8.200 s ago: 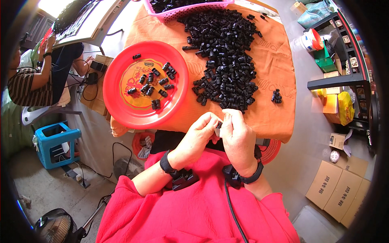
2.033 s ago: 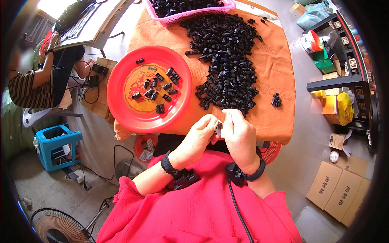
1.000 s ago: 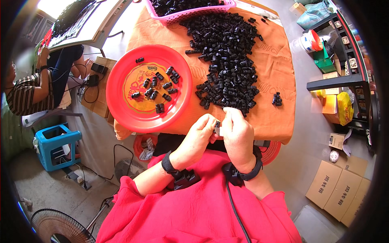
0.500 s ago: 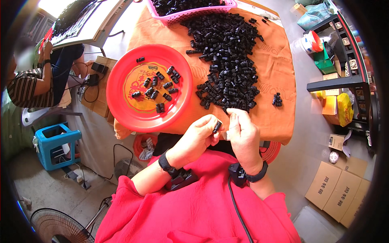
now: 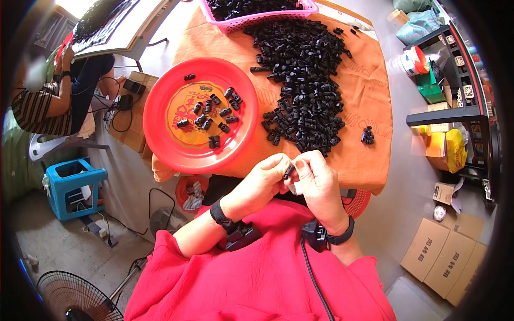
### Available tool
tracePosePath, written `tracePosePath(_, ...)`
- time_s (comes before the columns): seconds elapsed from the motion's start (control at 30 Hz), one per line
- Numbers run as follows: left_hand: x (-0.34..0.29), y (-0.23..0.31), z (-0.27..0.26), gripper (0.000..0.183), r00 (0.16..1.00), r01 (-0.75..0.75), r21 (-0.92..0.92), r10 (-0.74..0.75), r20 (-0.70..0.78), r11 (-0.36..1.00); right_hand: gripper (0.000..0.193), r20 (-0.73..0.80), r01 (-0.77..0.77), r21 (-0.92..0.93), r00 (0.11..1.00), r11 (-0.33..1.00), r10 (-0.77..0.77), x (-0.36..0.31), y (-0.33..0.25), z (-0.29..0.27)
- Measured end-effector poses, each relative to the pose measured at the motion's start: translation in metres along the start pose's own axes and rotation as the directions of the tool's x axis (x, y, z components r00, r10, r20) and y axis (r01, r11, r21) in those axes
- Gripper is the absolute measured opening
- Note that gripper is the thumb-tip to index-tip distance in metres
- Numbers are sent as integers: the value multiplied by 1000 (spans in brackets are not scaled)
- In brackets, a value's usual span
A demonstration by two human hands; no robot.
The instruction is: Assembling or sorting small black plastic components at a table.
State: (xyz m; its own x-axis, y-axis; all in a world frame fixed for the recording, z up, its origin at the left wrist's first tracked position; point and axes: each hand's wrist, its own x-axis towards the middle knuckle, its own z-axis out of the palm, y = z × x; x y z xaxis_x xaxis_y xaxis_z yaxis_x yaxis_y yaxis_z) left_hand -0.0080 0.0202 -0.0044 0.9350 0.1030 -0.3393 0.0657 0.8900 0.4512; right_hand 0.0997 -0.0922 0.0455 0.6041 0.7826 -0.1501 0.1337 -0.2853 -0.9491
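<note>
While my left hand (image 5: 263, 179) pinches one small black clip (image 5: 288, 171) thumb-to-finger by the near edge of the table (image 5: 356, 166), my right hand (image 5: 322, 184) has bent fingers close against it, exact hold unclear. Clip should be light, stiff, probably slick plastic, not fragile, so I'd grip its long sides. Printed characters show on the red plate (image 5: 159, 144) and cardboard boxes (image 5: 448, 262); none legible on the clip.
</note>
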Motion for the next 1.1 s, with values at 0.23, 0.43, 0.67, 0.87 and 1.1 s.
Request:
tracePosePath(0.23,1,-2,0,23,1000,-13,-2,13,-8,1000,10,75,-18,-6,997,1000,18,-2,-6,-4)
tracePosePath(0.43,4,-3,-5,22,1000,8,-51,-7,13,999,11,28,1,0,1000,1000,-1,-1,1,-1)
tracePosePath(0.67,5,-5,-7,22,1000,19,-43,-19,1,999,13,112,-48,-10,993,999,49,0,-5,-5)
tracePosePath(0.87,6,0,-4,18,997,63,17,-62,-39,998,14,-14,-127,242,991,962,134,1,9,-5)
tracePosePath(1.1,19,18,5,25,993,73,-55,-78,-86,996,13,-188,-32,64,981,997,44,8,25,-31)
